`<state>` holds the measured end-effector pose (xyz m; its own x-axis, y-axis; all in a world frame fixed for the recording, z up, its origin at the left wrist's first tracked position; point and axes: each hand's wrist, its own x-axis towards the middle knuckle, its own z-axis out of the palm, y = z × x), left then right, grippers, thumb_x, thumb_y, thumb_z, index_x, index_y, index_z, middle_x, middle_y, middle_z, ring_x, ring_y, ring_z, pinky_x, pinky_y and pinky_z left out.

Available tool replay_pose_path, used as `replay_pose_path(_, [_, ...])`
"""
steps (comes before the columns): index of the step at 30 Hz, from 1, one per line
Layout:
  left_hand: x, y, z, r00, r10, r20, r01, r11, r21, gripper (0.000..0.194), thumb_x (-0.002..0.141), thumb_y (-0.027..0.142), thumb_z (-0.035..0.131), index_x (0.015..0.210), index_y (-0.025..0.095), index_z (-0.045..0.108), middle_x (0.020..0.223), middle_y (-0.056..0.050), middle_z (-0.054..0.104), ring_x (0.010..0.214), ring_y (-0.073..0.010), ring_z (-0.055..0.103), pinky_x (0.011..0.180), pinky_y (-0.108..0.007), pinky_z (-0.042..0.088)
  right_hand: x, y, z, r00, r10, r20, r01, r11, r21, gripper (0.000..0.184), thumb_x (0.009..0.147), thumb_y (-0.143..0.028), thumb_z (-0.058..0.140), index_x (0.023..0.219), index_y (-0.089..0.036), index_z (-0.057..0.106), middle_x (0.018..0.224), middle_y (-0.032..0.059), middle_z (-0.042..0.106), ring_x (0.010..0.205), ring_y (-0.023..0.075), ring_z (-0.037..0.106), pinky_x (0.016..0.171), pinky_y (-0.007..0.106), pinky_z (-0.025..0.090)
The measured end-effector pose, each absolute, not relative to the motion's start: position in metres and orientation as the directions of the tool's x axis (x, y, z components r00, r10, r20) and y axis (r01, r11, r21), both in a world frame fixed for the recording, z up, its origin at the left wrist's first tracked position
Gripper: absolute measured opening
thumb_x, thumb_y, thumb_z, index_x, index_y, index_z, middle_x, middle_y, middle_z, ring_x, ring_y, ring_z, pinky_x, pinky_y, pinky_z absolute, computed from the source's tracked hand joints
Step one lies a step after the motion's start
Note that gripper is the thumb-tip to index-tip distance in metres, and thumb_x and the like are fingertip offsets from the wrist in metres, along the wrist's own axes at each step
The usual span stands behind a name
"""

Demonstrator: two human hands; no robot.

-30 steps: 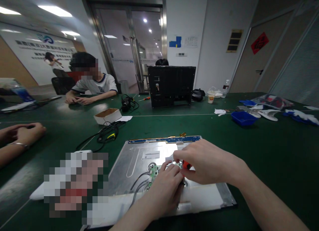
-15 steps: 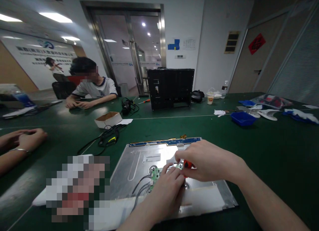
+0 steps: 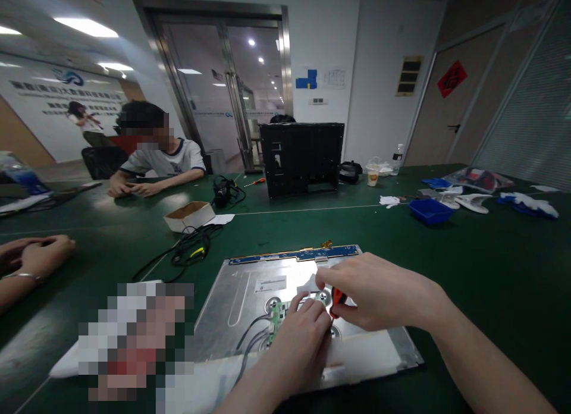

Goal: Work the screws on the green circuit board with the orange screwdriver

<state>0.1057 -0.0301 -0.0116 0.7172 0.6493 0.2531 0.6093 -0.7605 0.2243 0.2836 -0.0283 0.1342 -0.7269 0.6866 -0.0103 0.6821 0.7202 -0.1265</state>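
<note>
My right hand (image 3: 379, 286) is closed on a screwdriver with a red-orange and black handle (image 3: 338, 301). The tool points down at the right end of a green circuit board (image 3: 279, 311); its tip is hard to make out. Lying over that board is my left hand (image 3: 303, 325), fingers stretched forward and slightly bent, its thumb hidden. The board sits on the silver metal back of a flat display panel (image 3: 243, 301), among round metal mounts (image 3: 272, 305). Dark cables (image 3: 247, 336) run from the board's left side. A blue circuit strip (image 3: 294, 256) edges the panel's far side.
Behind the panel stands a black monitor housing (image 3: 301, 158). An open cardboard box (image 3: 190, 216) and black cables (image 3: 191, 247) are to the left. A blue tray (image 3: 430, 212) and gloves (image 3: 529, 204) lie to the right. A co-worker's hands (image 3: 40, 259) rest at left.
The screwdriver handle has tilted more upright and shifted slightly in my right hand. My left hand stays on the board. The whole view has moved a little.
</note>
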Motion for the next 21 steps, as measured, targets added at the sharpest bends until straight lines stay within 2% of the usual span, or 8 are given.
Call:
replay_pose_path(17, [0.1058,-0.0306,-0.0093,0.718,0.654,0.24,0.599,-0.755,0.267,0.02,0.083,0.014,0.054,0.1,0.021,0.06,0.107,-0.006,0.063,0.108,-0.0252,0.054,0.109,-0.048,0.025,0.2807,-0.0303,0.1317,-0.723,0.69,0.012,0.682,0.717,-0.143,0.019,0.082,-0.02,0.055,0.101,-0.021,0.057,0.089,0.0043,0.069,0.076,0.0197,0.062,0.059,0.027,0.038])
replay_pose_path(21, [0.1071,-0.0315,-0.0065,0.72,0.651,0.241,0.601,-0.758,0.252,0.023,0.084,0.014,0.053,0.105,0.021,0.06,0.109,-0.006,0.063,0.109,-0.0258,0.054,0.108,-0.049,0.027,0.2792,-0.0321,0.1316,-0.726,0.687,0.018,0.679,0.722,-0.134,0.02,0.084,-0.026,0.059,0.103,-0.021,0.058,0.09,0.0046,0.07,0.078,0.0205,0.063,0.061,0.028,0.04])
